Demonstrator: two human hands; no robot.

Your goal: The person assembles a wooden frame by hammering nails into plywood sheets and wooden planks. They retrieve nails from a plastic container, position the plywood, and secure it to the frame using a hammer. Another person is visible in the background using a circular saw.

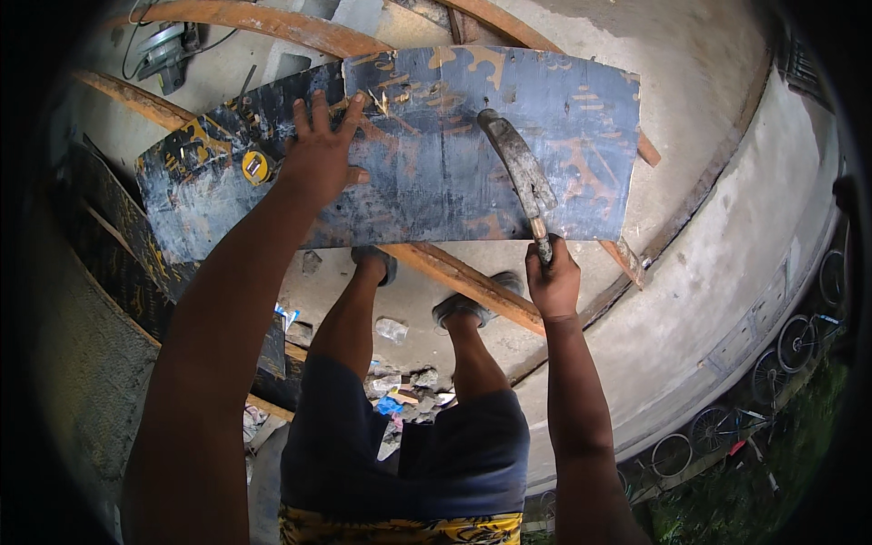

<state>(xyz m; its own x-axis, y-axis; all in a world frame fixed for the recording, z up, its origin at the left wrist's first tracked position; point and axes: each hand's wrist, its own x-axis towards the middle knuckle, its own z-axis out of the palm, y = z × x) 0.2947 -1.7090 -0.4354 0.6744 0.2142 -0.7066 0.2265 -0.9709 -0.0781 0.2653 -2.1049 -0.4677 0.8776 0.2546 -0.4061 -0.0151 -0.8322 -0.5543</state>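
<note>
A dark, worn plywood board (427,173) with patches of bare wood lies across timber pieces in front of me. My left hand (318,150) presses on its left half, fingers spread and holding nothing. My right hand (552,277), at the board's near edge, is closed around the handle of a worn metal claw hammer (518,163). The hammer's head is over the right half of the board, its rounded end beside what looks like a small nail (486,101). A yellow, round tape measure (256,166) rests on the board left of my left hand.
A circular saw (163,53) with a cord lies at the far left. Timber (468,283) runs under the board, passing between my feet. Rubble and litter (404,395) are scattered near my legs. More dark panels (113,227) lean at left; bicycles (772,363) stand at lower right.
</note>
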